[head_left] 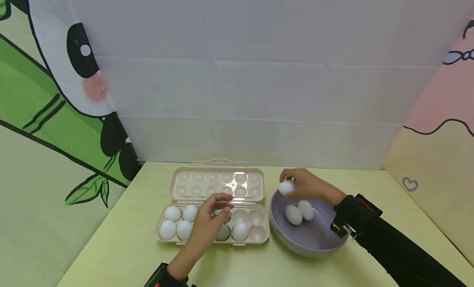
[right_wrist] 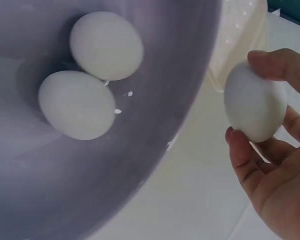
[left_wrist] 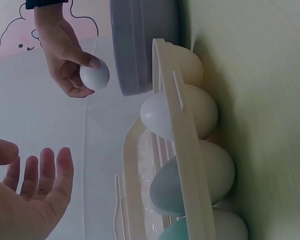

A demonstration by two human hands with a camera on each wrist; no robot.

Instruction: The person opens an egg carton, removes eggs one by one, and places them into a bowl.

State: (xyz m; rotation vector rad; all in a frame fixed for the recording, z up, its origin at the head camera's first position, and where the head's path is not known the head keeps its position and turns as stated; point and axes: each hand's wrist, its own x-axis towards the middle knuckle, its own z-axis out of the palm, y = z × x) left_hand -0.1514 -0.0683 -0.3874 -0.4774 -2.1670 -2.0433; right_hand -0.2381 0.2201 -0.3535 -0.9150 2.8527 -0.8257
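Note:
My right hand [head_left: 311, 185] pinches a white egg [head_left: 286, 187] between thumb and fingertips, above the far left rim of a purple bowl [head_left: 314, 239]. Two more white eggs lie side by side in the bowl, the nearer one [right_wrist: 77, 105] plain in the right wrist view. Over the middle of an egg carton [head_left: 268, 228] hovers my left hand [head_left: 207, 221], its fingers loosely bent around nothing. White eggs fill the carton's left cups; a greyish egg [head_left: 223, 232] and a white egg [head_left: 240, 232] sit farther right in the front row. My left hand hides some middle cups.
The carton's clear lid [head_left: 217, 172] lies folded back behind it. Carton and bowl stand close together on a pale yellow table [head_left: 122, 246]. A white cloth backdrop [head_left: 259, 93] rises at the table's far edge, with printed cartoon panels on both sides.

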